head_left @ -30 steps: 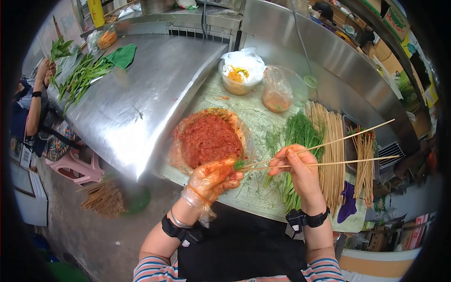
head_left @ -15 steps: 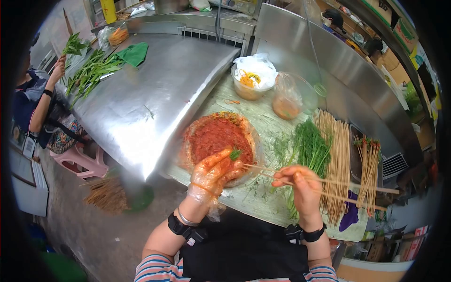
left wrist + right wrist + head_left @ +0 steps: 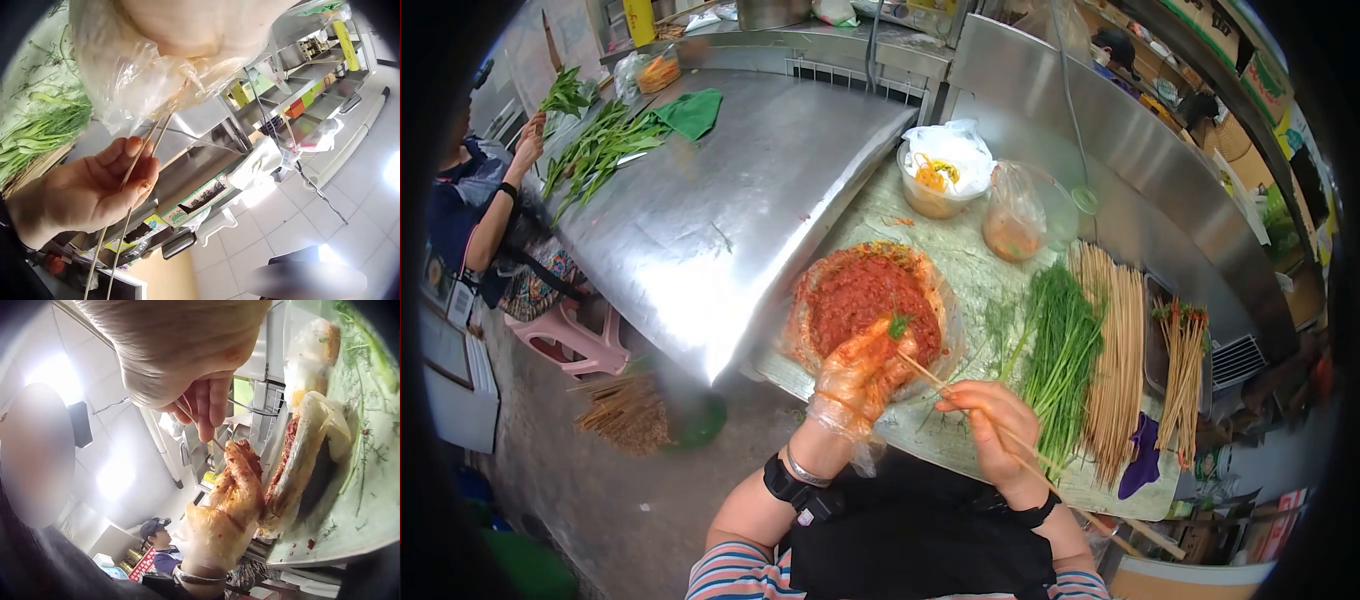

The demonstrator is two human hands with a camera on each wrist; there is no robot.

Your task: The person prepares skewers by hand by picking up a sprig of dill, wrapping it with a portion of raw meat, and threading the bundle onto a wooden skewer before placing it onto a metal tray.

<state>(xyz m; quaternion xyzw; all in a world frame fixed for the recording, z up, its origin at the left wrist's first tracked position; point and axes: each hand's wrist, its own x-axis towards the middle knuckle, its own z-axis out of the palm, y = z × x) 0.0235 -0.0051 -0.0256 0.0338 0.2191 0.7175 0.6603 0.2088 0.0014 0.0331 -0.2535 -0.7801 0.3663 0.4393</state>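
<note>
My left hand [image 3: 862,368], in a clear plastic glove stained red, curls over the near side of a bowl of red seasoned meat [image 3: 865,285]. A lump of red meat [image 3: 249,455] shows in its grip in the right wrist view. A green herb sprig [image 3: 898,326] pokes out at its fingertips. My bare right hand [image 3: 998,432] pinches two thin wooden skewers [image 3: 116,256], their far ends running into the gloved hand. The tips are hidden in the glove. Right of the bowl lies a bunch of dill [image 3: 1055,345].
A row of bare skewers [image 3: 1110,350] lies beside the dill, then several skewers with red-green tips [image 3: 1182,330] over a metal tray. A purple cloth [image 3: 1140,460] is near the edge. Plastic tubs [image 3: 935,200] stand behind the bowl. Another person [image 3: 485,215] sits at the left.
My right hand has come left and down, closer to the gloved hand. The skewers have swung from pointing right to slanting toward me. The herb sprig shows higher at the left fingertips.
</note>
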